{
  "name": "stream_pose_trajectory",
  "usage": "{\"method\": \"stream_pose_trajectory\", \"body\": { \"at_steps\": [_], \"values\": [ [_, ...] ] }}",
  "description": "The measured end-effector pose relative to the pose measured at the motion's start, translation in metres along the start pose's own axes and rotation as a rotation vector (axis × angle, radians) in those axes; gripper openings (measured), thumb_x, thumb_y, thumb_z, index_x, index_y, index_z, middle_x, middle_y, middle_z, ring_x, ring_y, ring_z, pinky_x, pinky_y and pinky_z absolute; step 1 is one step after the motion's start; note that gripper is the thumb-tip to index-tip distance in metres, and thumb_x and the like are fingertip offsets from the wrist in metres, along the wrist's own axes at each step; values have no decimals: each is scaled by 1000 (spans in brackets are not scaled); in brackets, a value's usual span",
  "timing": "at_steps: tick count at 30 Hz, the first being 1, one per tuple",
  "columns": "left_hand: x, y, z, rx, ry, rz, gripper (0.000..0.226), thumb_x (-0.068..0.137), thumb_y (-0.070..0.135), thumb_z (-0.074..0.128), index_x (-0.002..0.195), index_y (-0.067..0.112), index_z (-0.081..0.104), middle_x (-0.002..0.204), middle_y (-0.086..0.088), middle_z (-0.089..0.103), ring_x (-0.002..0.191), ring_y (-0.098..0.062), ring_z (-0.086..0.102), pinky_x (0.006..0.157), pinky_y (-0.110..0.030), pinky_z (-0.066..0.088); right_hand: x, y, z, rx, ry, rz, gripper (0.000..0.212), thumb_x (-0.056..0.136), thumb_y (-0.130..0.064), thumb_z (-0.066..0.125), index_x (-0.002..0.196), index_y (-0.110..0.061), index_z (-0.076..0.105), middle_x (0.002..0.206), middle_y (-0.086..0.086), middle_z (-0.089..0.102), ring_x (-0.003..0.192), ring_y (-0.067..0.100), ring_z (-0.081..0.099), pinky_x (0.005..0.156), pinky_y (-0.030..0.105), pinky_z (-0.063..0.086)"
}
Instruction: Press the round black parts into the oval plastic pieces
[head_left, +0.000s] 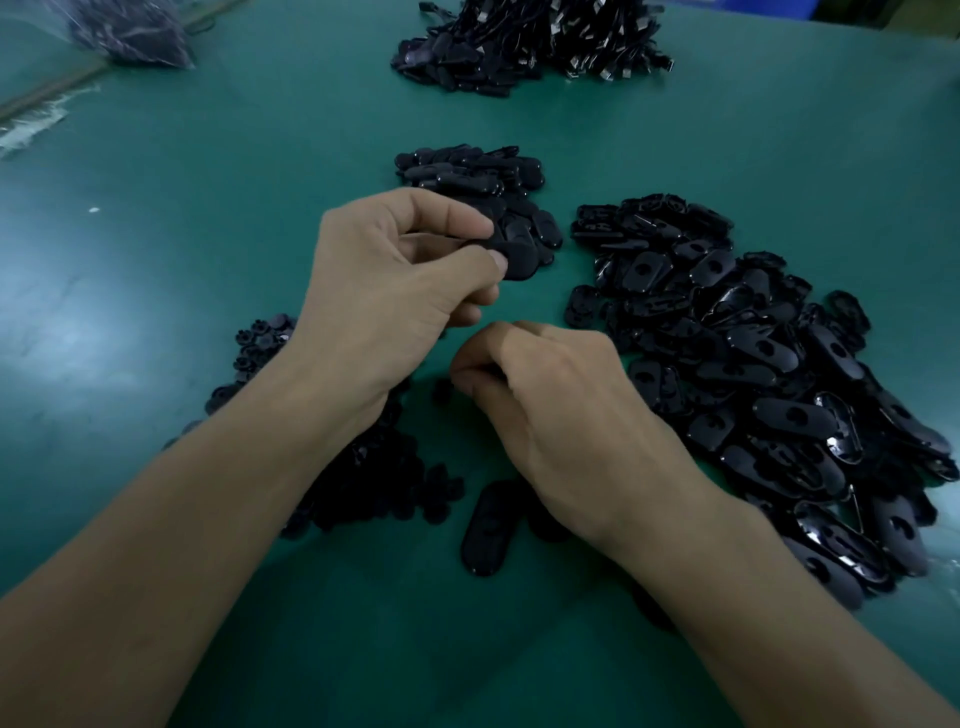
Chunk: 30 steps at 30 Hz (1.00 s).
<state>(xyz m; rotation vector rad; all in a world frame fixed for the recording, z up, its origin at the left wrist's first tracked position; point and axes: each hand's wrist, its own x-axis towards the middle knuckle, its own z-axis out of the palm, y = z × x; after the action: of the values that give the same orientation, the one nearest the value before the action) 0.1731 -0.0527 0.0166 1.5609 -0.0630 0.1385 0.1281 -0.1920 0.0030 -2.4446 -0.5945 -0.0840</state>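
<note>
My left hand (400, 270) pinches a black oval plastic piece (519, 262) between thumb and fingers, at the near edge of a small pile of oval pieces (478, 176). My right hand (550, 410) hovers lower with its fingers curled inward over a dark round part (442, 391); what it holds is hidden. A heap of round black parts (374, 467) lies under my left forearm. One oval piece (485, 530) lies alone beside my right wrist. A large pile of oval pieces with holes (753, 379) spreads to the right.
The green table (182, 234) carries a far heap of black pieces with metal clips (535, 47) at the back. A plastic bag of dark parts (130, 31) sits at the far left corner.
</note>
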Motion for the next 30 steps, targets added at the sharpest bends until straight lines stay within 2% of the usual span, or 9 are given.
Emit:
{"method": "stream_pose_trajectory", "body": {
  "at_steps": [3,8,12,16,20,23,30],
  "values": [
    [0,0,1,0,9,-4,16,81,-3,73,82,12,67,56,0,67,55,-13,63,49,-21,49,-1,0,0,60,21,-4,21,100,-26,55,121,-27,55,95,1,66,89,29,63,73,48,54],
    [0,-1,1,46,24,22,17,82,-3,72,82,13,67,55,1,66,55,-10,62,53,-19,51,-6,6,-1,70,59,-16,18,96,-26,61,113,-27,68,98,-4,68,91,18,64,77,41,54],
    [-2,-1,3,78,8,44,18,81,-2,74,82,14,66,58,-2,69,56,-12,64,56,-21,53,-8,10,-4,168,222,-36,11,93,-15,67,102,-18,73,88,-8,72,81,7,66,75,29,52],
    [-5,-1,4,51,-36,35,17,80,-1,79,81,11,68,63,-6,72,57,-14,67,60,-24,57,-9,16,-11,269,379,-8,11,92,-10,67,96,-20,71,83,-14,69,78,5,65,70,14,49],
    [-8,1,5,33,-96,9,16,78,-4,79,80,9,70,65,-8,73,63,-19,72,62,-26,59,-7,23,-18,386,524,48,17,92,-13,70,93,-30,69,82,-14,70,80,7,68,71,18,53],
    [-10,3,7,17,-131,-14,20,76,-8,79,79,11,71,68,-9,74,66,-21,73,63,-28,60,-7,25,-22,494,576,88,19,91,-14,72,90,-33,68,80,-12,72,74,9,69,66,18,52],
    [-13,6,9,-5,-187,-30,21,75,-10,78,80,9,70,70,-10,74,65,-21,73,62,-28,60,-5,26,-24,652,628,99,14,88,-11,76,88,-24,70,78,-2,74,71,10,69,66,18,52]
  ]
}}
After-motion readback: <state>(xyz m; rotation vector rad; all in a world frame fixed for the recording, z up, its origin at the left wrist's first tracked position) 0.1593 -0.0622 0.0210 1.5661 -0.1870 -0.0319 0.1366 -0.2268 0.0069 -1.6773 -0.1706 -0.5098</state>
